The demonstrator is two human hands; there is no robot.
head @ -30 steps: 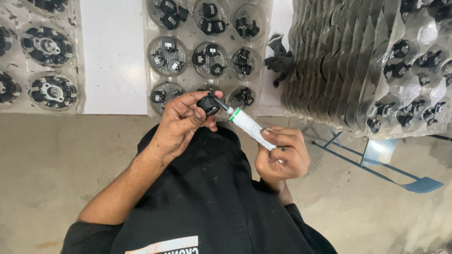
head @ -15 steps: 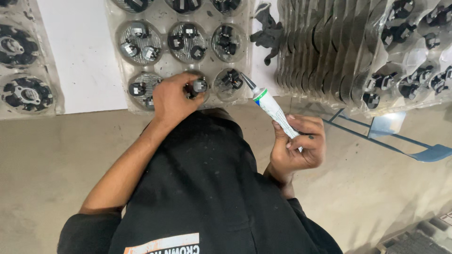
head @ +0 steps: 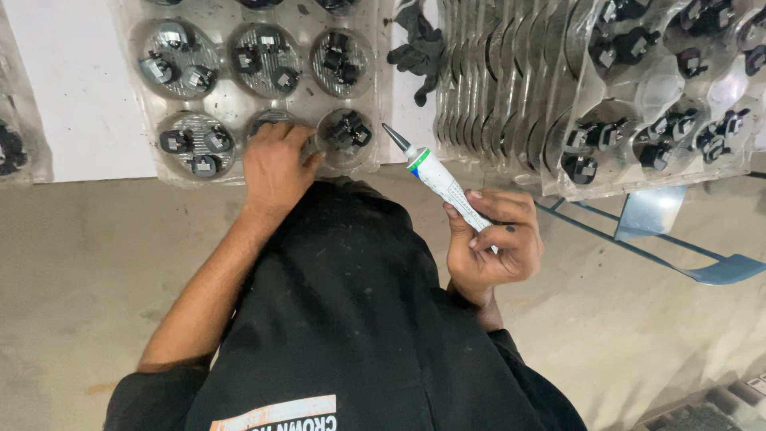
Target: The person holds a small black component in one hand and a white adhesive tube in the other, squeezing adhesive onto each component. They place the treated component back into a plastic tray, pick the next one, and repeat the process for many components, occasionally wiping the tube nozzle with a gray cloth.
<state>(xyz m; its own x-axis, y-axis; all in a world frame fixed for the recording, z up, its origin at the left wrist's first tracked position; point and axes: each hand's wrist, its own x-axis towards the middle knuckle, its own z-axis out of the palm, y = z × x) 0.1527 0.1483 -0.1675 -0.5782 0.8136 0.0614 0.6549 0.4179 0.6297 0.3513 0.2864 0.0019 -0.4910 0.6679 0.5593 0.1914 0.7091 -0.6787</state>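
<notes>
Bare concrete floor (head: pixel 96 271) beneath a white tabletop (head: pixel 80 88), evenly lit.

The tube (head: pixel 447 185) in my right grip (head: pixel 491 239) is white, with a green band below its grey nozzle and fine dark print along the side. Under my left grip (head: pixel 275 164) sits a clear plastic tray (head: pixel 231 104) of silvery, ribbed round cups, each dotted with small black parts (head: pixel 347 130). The table (head: pixel 76 88) is plain white. My shirt (head: pixel 351 319) is black, with an orange-edged white patch. The floor (head: pixel 72 263) is dull beige.

White adhesive tube (head: pixel 443 182), green band, grey nozzle up-left, clear compartment tray (head: pixel 239 104)
</notes>
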